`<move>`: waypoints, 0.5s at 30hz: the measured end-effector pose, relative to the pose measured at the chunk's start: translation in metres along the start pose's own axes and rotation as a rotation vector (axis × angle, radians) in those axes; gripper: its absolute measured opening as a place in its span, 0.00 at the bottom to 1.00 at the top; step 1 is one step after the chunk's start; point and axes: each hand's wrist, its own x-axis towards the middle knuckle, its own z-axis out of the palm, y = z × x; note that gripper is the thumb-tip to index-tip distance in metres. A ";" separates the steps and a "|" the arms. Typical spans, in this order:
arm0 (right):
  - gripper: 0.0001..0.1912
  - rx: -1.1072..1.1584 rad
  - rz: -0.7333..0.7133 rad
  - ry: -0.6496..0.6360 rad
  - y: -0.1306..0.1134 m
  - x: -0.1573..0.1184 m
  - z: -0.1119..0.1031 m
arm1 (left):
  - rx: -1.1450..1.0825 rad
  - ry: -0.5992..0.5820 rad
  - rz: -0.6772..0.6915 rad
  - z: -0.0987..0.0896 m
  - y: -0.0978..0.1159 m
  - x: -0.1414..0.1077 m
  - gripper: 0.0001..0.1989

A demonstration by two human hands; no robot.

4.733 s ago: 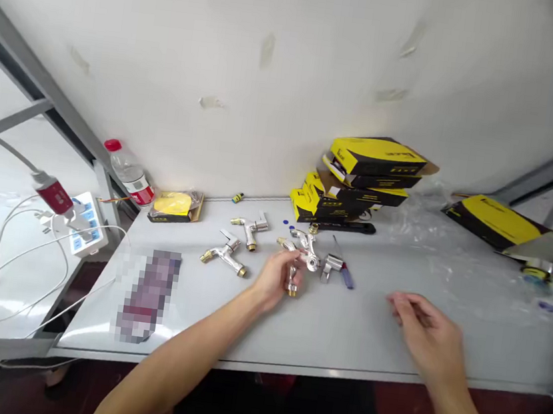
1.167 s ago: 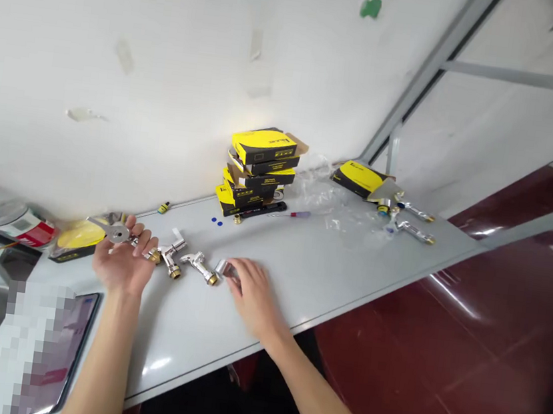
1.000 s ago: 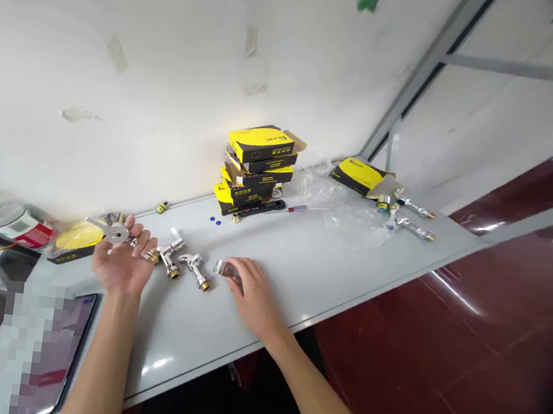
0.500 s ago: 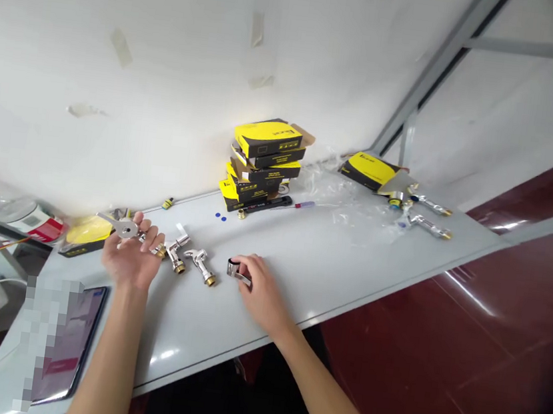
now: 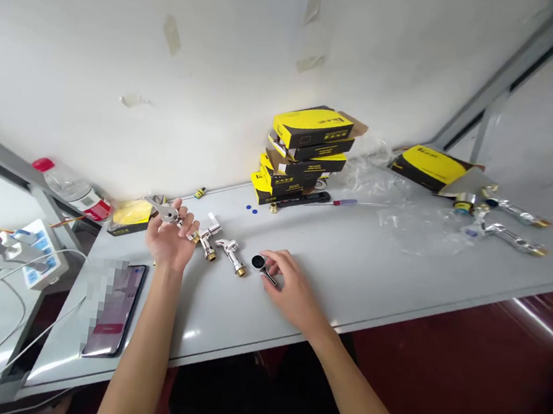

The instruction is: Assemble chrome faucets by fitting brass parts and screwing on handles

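My left hand (image 5: 172, 238), palm up with curled fingers, holds a chrome tap (image 5: 168, 214); its flat lever sticks out past the thumb, and fingers hide part of its body. Beside it on the table lie a second chrome tap (image 5: 209, 238) and a third tap (image 5: 231, 255), their brass threaded ends toward me. Further right, my right hand (image 5: 291, 286) pinches a loose chrome tap handle (image 5: 265, 267) between thumb and fingers, low over the tabletop. The handle's round, dark hollow end faces up.
Yellow-and-black boxes (image 5: 311, 130) are stacked against the wall. Behind lie a screwdriver (image 5: 342, 202), a brass fitting (image 5: 273, 207) and a yellow-black cartridge (image 5: 200, 193). Clear plastic bags (image 5: 400, 222), an open box (image 5: 430, 167) and more taps (image 5: 517, 238) are rightward. A phone (image 5: 117, 315) lies left.
The camera has swung left, shifting the scene rightward in view. In my right hand the handle has turned so its hollow end faces up. The left hand still holds its tap.
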 end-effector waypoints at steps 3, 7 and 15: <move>0.19 -0.005 -0.003 -0.025 0.000 -0.001 0.000 | -0.009 -0.002 0.002 -0.001 0.001 0.000 0.15; 0.18 0.044 -0.014 -0.018 0.002 -0.001 0.001 | -0.048 -0.009 0.012 -0.001 0.003 0.000 0.16; 0.13 -0.003 -0.005 -0.028 -0.004 -0.001 -0.003 | -0.025 -0.014 0.017 0.001 0.003 0.000 0.14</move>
